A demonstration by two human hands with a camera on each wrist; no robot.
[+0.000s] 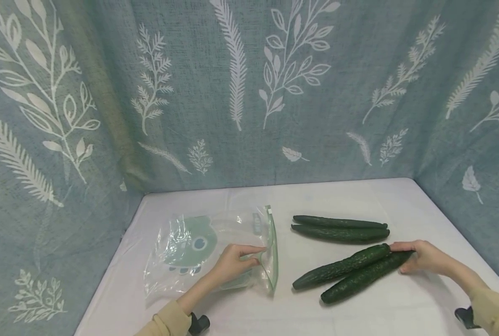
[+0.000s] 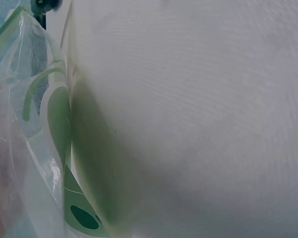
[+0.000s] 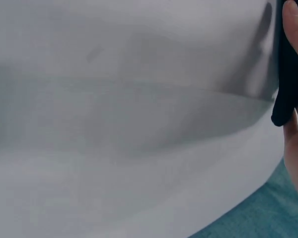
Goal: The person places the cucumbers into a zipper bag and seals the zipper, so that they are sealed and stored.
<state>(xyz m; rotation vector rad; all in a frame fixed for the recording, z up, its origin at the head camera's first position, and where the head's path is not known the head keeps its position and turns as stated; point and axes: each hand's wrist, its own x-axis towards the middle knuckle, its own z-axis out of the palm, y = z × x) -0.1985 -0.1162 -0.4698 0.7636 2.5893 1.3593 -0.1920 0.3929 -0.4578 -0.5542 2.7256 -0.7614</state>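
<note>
A clear zip bag (image 1: 241, 224) with a green cartoon print lies on the left of the table, its green-edged mouth facing right. At that mouth my left hand (image 1: 234, 263) pinches the plastic between thumb and forefinger, and the mouth gapes slightly. In the left wrist view the bag (image 2: 57, 119) fills the left side. My right hand (image 1: 427, 256) grips the right end of the front cucumber (image 1: 367, 277); its fingertips also reach the end of the cucumber beside it (image 1: 343, 267). The right wrist view shows the thumb (image 3: 295, 27) against a dark cucumber (image 3: 288, 84).
Two more cucumbers, one slim (image 1: 337, 221) and one thicker (image 1: 341, 233), lie side by side farther back. A white cloth covers the table (image 1: 308, 317). Blue-green curtains (image 1: 199, 93) with white leaf patterns stand behind it and at both sides.
</note>
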